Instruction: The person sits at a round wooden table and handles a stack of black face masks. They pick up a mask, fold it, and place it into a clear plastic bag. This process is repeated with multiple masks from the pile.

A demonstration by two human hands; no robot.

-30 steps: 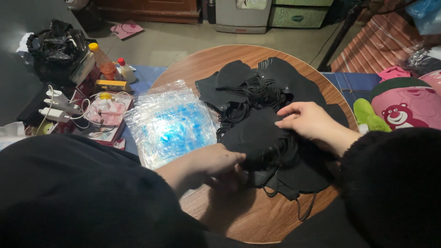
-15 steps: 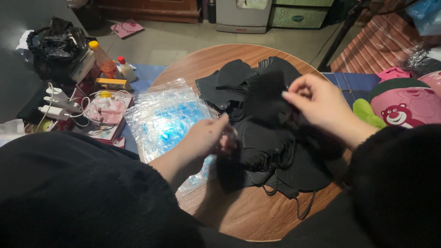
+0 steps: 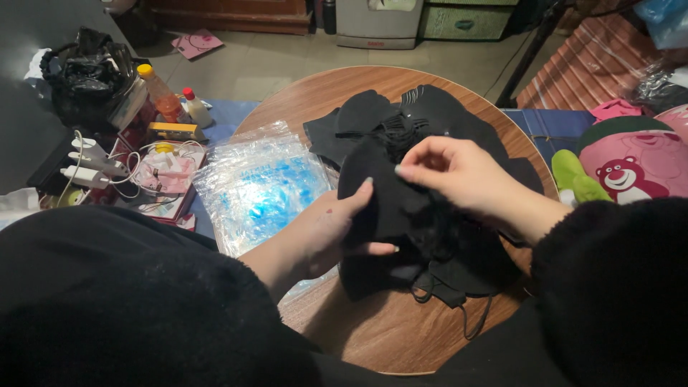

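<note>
My left hand [image 3: 337,233] and right hand [image 3: 459,172] both grip one black fabric face mask [image 3: 387,208] above the round wooden table [image 3: 380,330], beside clear plastic bags [image 3: 261,186].

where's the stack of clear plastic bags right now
In the head view, the stack of clear plastic bags lies at the round wooden table's left edge, just left of the left hand.

Face masks [image 3: 423,215]: plain black, with black cords. Counter [image 3: 387,330]: brown wood grain. Plastic bags [image 3: 261,186]: clear, blue showing through. Far left bottle [image 3: 161,93]: orange with yellow cap. Right plush toy [image 3: 631,168]: pink with green. Sleeves: black.
</note>
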